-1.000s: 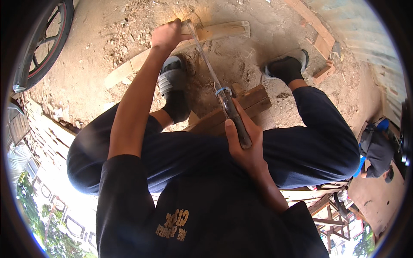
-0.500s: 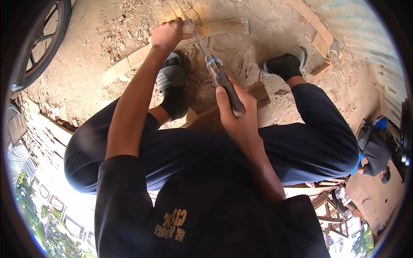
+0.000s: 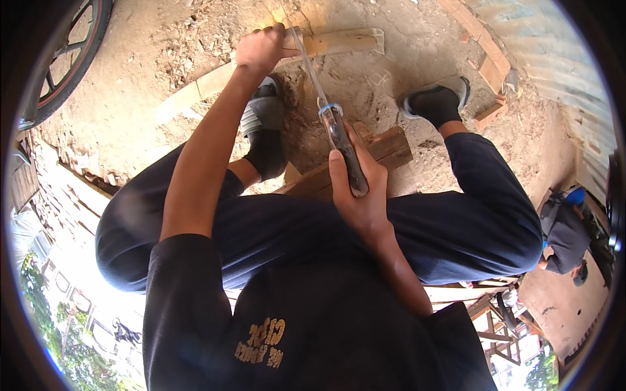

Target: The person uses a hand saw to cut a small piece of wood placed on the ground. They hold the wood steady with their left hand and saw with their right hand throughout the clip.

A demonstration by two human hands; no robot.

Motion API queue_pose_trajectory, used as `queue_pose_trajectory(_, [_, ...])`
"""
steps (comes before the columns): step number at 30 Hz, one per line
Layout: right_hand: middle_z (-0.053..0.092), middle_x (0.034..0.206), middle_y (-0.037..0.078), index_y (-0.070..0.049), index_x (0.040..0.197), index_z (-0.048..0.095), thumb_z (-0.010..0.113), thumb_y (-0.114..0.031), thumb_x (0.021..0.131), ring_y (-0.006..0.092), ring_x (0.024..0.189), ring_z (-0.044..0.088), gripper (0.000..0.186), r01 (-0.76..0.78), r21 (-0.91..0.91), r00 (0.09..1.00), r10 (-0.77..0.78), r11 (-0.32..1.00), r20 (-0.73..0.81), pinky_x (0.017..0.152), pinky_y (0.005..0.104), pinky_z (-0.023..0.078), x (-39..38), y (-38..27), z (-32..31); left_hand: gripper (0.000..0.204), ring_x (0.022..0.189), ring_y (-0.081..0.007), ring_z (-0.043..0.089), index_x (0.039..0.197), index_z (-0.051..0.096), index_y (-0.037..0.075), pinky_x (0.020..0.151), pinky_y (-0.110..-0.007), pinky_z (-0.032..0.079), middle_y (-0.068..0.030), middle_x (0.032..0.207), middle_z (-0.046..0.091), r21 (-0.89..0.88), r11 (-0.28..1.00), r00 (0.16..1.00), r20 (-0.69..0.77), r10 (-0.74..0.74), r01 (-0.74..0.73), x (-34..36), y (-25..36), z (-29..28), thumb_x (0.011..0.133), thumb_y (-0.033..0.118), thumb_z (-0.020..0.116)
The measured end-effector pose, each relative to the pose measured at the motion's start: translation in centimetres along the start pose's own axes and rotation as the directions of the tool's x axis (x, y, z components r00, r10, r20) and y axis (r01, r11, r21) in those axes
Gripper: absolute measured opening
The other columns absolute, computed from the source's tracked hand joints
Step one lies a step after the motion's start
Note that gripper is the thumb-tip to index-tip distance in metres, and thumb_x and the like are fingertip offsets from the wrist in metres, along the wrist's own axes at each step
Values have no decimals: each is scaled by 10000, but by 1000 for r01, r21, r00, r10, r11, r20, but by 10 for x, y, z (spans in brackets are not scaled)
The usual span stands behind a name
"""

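Head view: wood (image 3: 290, 43), upper centre, is gripped by the left hand (image 3: 259, 51), saw (image 3: 340, 137) by the right hand (image 3: 365, 189); cut depth cannot be told.

Two hands (image 3: 261, 52), one saw (image 3: 345, 153), two feet (image 3: 432, 104), one wheel (image 3: 97, 44), seemingly one co-worker (image 3: 565, 233).

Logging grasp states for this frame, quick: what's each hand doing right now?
Left hand: closed, holding a piece of wood.
Right hand: closed, holding a long-bladed tool by its dark handle.
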State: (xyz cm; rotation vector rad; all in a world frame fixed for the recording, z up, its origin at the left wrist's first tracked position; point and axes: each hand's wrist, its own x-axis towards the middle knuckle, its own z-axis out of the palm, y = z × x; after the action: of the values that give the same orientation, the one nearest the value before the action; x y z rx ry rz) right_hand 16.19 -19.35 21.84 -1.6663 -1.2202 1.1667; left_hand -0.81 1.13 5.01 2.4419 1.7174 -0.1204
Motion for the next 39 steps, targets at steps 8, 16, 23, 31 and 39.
queue_pose_trajectory(8, [562, 720, 42, 40, 1249, 581, 571, -92, 962, 64, 639, 494, 316, 116, 26, 990, -113, 993, -80, 589, 261, 445, 16, 2, 15, 665, 766, -283, 718, 1003, 576, 76, 645, -394, 576, -127, 840, 710, 4, 1000, 1000, -13, 18, -18, -2, 1, 3, 736, 679, 662])
queue_pose_trajectory(16, [559, 745, 22, 61, 1234, 583, 561, -90, 969, 33, 669, 463, 305, 52, 25, 999, -52, 998, -10, 602, 222, 428, 35, 6, 17, 644, 783, -294, 718, 996, 575, 73, 664, -411, 575, -141, 858, 713, -73, 997, 1000, 9, -3, 4, 3, 0, -5, 740, 652, 693])
queue_pose_trajectory(23, [581, 789, 22, 62, 1232, 586, 573, -103, 967, 49, 689, 477, 313, 12, 67, 1000, -13, 998, 8, 628, 225, 431, 23, 12, 8, 505, 946, -322, 692, 1119, 571, 90, 800, -425, 567, -148, 999, 700, -15, 1000, 979, 203, 16, -13, 5, 1, -16, 791, 425, 757])
queue_pose_trajectory(31, [587, 804, 25, 64, 1290, 554, 583, -114, 967, 54, 726, 505, 369, 10, 70, 1000, -10, 998, 6, 644, 232, 445, 19, 18, 14, 501, 986, -333, 676, 1109, 602, 84, 869, -431, 545, -159, 1024, 691, -59, 998, 962, 273, 5, 12, 17, -3, -20, 784, 431, 762])
queue_pose_trajectory(39, [658, 800, 131, 88, 1300, 525, 596, -113, 939, 114, 707, 637, 419, 11, 71, 1000, -11, 997, -3, 667, 269, 510, 20, 20, 12, 561, 986, -357, 663, 1113, 597, 76, 851, -456, 538, -197, 1015, 678, -105, 993, 975, 207, 76, -55, 9, -3, -22, 753, 477, 753])
